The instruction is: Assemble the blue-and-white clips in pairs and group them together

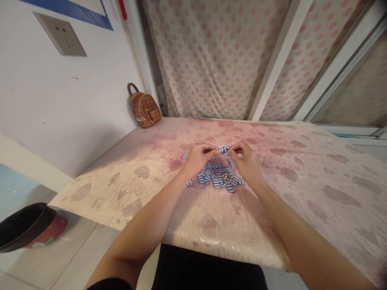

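Observation:
A small heap of flat blue-and-white striped pieces (219,177) lies on the table, with a few loose ones at its edges. Just beyond the heap, my left hand (202,155) and my right hand (244,157) meet over a few of the same striped pieces (223,150), seemingly joined in a short row. Thumb and fingers of my left hand pinch the left end, and those of my right hand pinch the right end. The pieces are too small to tell their exact kind.
A patterned cloth covers the table (208,227). A brown mini backpack (145,109) stands at the back left corner against the wall. Dotted curtains (217,60) hang behind the table. On the floor at left is a dark-mouthed bin (45,231).

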A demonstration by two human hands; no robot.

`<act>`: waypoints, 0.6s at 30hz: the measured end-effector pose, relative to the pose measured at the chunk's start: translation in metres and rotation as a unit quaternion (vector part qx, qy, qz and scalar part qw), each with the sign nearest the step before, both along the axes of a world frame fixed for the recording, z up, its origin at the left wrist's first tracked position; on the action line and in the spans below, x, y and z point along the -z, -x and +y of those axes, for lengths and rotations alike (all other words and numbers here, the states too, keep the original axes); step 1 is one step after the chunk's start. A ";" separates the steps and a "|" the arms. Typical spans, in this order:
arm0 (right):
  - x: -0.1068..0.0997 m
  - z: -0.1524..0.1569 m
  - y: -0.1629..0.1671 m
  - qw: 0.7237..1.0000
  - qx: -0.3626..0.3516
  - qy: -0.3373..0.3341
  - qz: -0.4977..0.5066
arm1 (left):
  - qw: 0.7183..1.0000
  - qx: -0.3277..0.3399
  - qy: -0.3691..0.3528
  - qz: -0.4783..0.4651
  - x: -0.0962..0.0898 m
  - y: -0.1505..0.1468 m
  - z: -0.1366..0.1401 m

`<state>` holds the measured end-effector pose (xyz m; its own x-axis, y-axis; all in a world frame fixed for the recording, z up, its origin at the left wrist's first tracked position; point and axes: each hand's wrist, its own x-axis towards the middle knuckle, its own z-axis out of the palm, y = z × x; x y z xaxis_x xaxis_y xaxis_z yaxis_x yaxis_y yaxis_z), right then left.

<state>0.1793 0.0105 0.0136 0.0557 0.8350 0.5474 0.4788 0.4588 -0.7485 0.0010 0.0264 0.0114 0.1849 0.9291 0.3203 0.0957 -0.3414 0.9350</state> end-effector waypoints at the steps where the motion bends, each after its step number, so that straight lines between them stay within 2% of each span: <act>1: 0.001 0.000 0.000 1.000 -0.005 -0.002 -0.003 | 1.000 0.002 -0.001 0.002 0.000 0.000 0.000; 6: 0.004 0.003 -0.002 0.999 -0.028 -0.008 -0.015 | 1.000 0.003 -0.018 0.019 0.002 0.001 0.002; 13: 0.005 0.002 0.000 0.999 -0.025 0.009 -0.024 | 0.999 -0.003 -0.023 0.034 0.005 0.002 0.005; 18: 0.005 0.004 0.001 0.997 -0.048 0.052 0.044 | 0.998 0.005 -0.043 0.044 0.006 0.003 0.006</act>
